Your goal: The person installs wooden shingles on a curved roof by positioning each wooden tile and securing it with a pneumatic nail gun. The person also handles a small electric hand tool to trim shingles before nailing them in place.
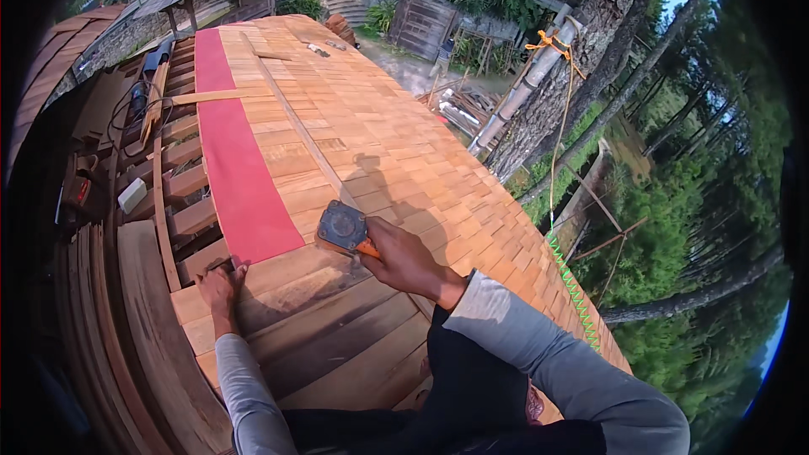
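My right hand (403, 254) is closed round the orange handle of a nail gun (342, 228) with a dark, squarish cap. The nail gun sits over the wooden shingles just right of the red underlay strip (240, 177). My left hand (221, 286) rests, fingers apart, on a wooden shingle (274, 293) at the near end of that strip, beside the open battens. Its fingertips touch the wood near the roof's left edge. A long straight wooden batten (295, 122) lies across the shingles, running away from the nail gun.
Open roof battens (190, 181) with gaps lie to the left, near stacked boards (139, 303) and a cable (126, 122). A green coiled hose (575, 295) runs along the right roof edge. Beyond it stand a tree trunk (581, 59) and a pole with orange rope (552, 46).
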### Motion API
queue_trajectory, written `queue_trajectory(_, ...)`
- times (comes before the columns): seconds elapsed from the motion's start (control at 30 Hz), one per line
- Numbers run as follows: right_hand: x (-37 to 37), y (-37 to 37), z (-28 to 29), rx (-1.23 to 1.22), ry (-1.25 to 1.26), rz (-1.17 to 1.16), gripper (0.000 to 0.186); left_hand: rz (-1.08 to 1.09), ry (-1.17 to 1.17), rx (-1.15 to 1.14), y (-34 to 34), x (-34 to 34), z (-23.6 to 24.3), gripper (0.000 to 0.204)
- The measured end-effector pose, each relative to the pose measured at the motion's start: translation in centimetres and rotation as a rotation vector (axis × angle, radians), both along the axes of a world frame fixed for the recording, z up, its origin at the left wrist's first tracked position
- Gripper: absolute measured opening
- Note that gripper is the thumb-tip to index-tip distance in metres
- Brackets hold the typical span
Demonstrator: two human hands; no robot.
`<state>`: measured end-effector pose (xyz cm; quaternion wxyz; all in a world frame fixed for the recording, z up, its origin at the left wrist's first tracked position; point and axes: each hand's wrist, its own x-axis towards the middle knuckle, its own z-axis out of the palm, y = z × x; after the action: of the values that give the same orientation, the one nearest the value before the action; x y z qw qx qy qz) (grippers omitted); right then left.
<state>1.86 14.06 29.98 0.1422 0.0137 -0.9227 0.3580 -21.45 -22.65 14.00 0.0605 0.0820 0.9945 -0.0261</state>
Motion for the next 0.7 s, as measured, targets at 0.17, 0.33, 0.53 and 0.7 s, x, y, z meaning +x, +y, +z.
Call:
queue_trajectory(0.17,1.3,0.7,1.2,-0.019,-0.064,0.016,0.046,-0.018,0.072,0.008,1.1,0.1,-2.3,0.075)
queue_trajectory(0.33,1.7,2.5,0.8,-0.070,0.080,-0.109,0.034,-0.045,0.152,-0.069,1.3,-1.4,-3.1,0.066)
queue_trajectory(0.53,0.6,2.9,1.3,-0.105,0.096,-0.175,0.034,-0.015,0.139,-0.040,0.1,-0.9,-0.8,0.066)
queue_trajectory(0.7,-0.3,3.7,0.4,-0.118,0.048,-0.179,0.032,-0.109,0.127,-0.045,0.9,-0.1,-1.7,0.067)
